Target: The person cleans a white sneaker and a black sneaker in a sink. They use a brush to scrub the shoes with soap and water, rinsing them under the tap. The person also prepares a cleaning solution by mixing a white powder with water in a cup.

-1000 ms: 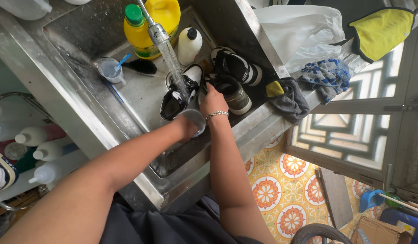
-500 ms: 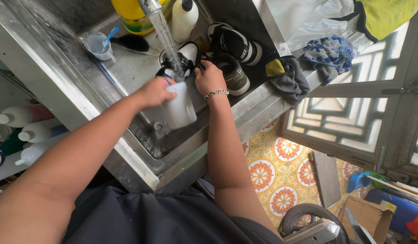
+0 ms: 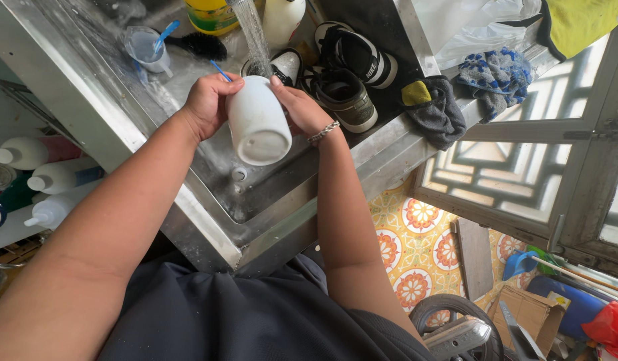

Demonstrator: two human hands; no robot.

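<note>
A white ceramic cup (image 3: 258, 123) is held between both hands over the steel sink (image 3: 208, 207), its base turned toward me and its mouth up under a stream of tap water (image 3: 253, 33). My left hand (image 3: 206, 101) grips its left side. My right hand (image 3: 297, 107), with a bracelet at the wrist, holds the right side. Black-and-white sneakers (image 3: 349, 67) lie in the basin just behind the cup.
A plastic cup with a blue brush (image 3: 148, 48) and a black scrub brush (image 3: 202, 44) sit at the back left. A yellow bottle (image 3: 212, 15) and a white bottle (image 3: 282, 20) stand behind. Rags (image 3: 432, 107) lie on the rim. White bottles (image 3: 41, 167) stand at left.
Both hands have lifted the white cup out of the basin and turned it up under the running water; the view has moved closer.
</note>
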